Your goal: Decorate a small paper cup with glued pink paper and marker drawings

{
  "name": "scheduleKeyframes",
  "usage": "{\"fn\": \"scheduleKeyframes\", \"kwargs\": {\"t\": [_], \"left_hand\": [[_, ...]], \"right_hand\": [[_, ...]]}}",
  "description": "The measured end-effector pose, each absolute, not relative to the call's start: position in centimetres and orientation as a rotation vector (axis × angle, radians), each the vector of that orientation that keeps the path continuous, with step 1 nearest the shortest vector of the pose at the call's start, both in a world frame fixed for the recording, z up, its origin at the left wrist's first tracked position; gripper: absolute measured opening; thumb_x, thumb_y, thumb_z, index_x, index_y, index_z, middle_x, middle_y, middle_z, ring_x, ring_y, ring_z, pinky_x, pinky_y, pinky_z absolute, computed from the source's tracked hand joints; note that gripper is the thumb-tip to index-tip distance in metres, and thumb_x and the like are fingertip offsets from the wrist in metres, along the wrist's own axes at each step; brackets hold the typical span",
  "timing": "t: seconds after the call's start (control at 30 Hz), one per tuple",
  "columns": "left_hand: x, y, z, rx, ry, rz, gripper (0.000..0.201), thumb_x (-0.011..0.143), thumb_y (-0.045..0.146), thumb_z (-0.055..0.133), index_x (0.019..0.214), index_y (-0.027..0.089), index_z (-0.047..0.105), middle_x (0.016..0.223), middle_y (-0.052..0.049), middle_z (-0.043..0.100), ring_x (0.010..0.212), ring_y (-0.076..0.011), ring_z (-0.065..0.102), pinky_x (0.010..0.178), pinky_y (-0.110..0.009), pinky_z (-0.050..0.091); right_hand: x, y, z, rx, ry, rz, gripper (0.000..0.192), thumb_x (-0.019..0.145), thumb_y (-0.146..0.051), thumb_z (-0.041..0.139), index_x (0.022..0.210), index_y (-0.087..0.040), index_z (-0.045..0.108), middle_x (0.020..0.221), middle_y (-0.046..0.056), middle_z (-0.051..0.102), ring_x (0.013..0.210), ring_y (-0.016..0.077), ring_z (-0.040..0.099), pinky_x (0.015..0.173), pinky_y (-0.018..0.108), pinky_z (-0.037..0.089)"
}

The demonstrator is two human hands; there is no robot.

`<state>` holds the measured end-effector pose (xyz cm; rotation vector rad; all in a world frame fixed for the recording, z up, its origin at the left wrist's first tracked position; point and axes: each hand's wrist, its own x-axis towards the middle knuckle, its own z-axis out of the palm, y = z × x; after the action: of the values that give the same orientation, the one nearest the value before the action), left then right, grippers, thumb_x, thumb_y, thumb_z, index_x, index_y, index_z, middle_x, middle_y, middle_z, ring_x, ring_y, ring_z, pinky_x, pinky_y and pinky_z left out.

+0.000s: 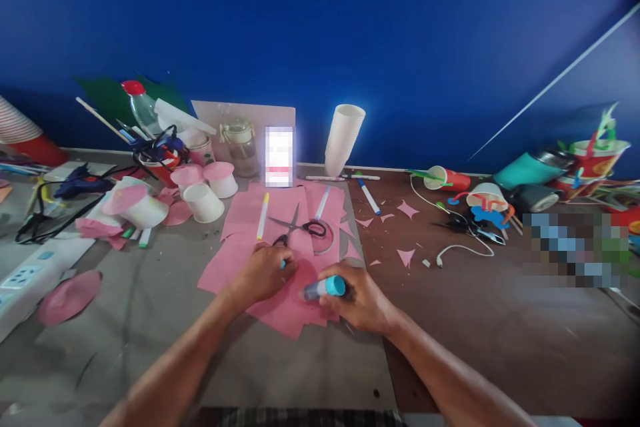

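My right hand (361, 299) grips a glue stick (324, 288) with a light blue end, its tip down on the pink paper sheets (280, 227). Beside it, my left hand (264, 271) presses flat on the same pink paper, and a small blue thing shows under its fingers. Just beyond my hands lie black-handled scissors (299, 227), a yellow-capped marker (263, 215) and a blue-capped marker (323, 202) on the paper.
White paper cups (204, 203) with pink tops stand at the left, a tall cup stack (343, 139) at the back. Pink offcuts (406, 256), a white cable (454, 248) and decorated cups (486, 199) lie right. A power strip (25, 277) and glue gun (80, 180) sit left.
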<state>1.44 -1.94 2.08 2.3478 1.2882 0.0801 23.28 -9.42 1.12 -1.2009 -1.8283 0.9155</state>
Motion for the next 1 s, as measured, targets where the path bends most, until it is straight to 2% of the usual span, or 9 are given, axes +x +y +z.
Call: {"fn": "scheduleKeyframes", "kwargs": {"t": [0.43, 0.67, 0.87, 1.0], "left_hand": [[1.3, -1.9, 1.9, 2.350, 1.277, 0.130, 0.025, 0.090, 0.024, 0.047, 0.066, 0.020, 0.045, 0.063, 0.001, 0.061, 0.062, -0.0156, 0.056, 0.073, -0.032, 0.038], [1.3, -1.9, 1.6, 2.355, 1.273, 0.135, 0.020, 0.087, 0.018, 0.048, 0.068, 0.020, 0.051, 0.070, -0.001, 0.068, 0.068, -0.0165, 0.061, 0.079, -0.034, 0.041], [1.3, -1.9, 1.5, 2.406, 1.268, 0.125, 0.025, 0.091, 0.023, 0.047, 0.067, 0.020, 0.053, 0.068, -0.001, 0.068, 0.066, -0.0169, 0.061, 0.077, -0.034, 0.041], [1.5, -2.1, 2.1, 2.399, 1.291, 0.077, 0.022, 0.091, 0.024, 0.048, 0.072, 0.020, 0.059, 0.080, -0.004, 0.074, 0.079, -0.0214, 0.067, 0.085, -0.038, 0.042]], "right_hand": [[24.3, -9.4, 2.6, -1.133, -1.474, 0.965, 0.027, 0.083, -0.045, 0.074, 0.089, -0.019, 0.069, 0.069, -0.001, 0.061, 0.057, 0.0120, 0.049, 0.053, 0.024, 0.040], [24.7, -9.4, 2.9, -1.113, -1.388, 0.951, 0.031, 0.085, -0.049, 0.072, 0.085, -0.018, 0.068, 0.061, -0.004, 0.053, 0.050, 0.0101, 0.041, 0.048, 0.023, 0.035], [24.1, -9.5, 2.2, -1.130, -1.617, 0.900, 0.022, 0.084, -0.040, 0.071, 0.090, -0.019, 0.069, 0.076, 0.002, 0.067, 0.062, 0.0146, 0.057, 0.058, 0.025, 0.044], [23.3, -9.6, 1.2, -1.224, -1.815, 0.873, 0.018, 0.082, -0.034, 0.071, 0.092, -0.019, 0.070, 0.076, 0.004, 0.069, 0.070, 0.0183, 0.062, 0.063, 0.028, 0.048]]}}
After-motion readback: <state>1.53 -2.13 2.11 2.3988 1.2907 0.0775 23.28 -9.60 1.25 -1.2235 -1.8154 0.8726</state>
